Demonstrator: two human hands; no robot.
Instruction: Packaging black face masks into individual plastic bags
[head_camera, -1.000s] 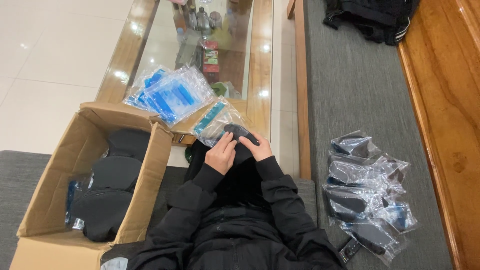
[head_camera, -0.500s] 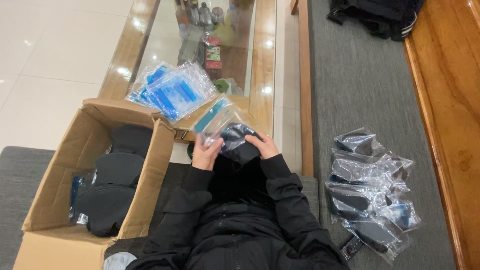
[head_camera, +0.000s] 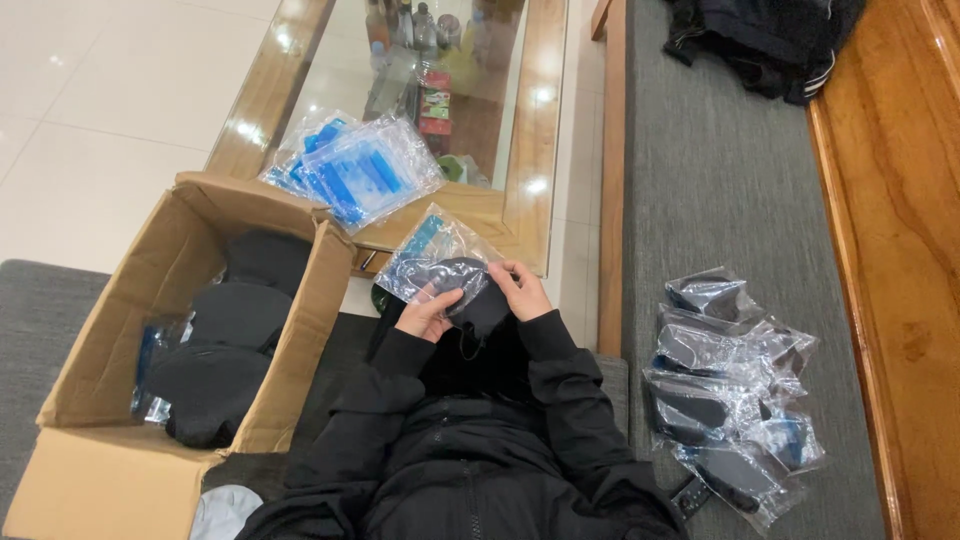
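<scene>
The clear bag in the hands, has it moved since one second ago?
Yes. The clear bag now lies further over the dark item, both still by the glass table's wooden edge, between left hand and right hand.

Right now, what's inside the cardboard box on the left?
The cardboard box holds several stacked black padded pieces, with a clear plastic bag against its left wall. Whatever lies beneath the black pieces is covered.

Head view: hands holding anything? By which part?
Both hold a black fabric piece half inside a clear plastic bag. Left hand grips the bag's near edge and the fabric; right hand pinches the fabric's right side.
</scene>
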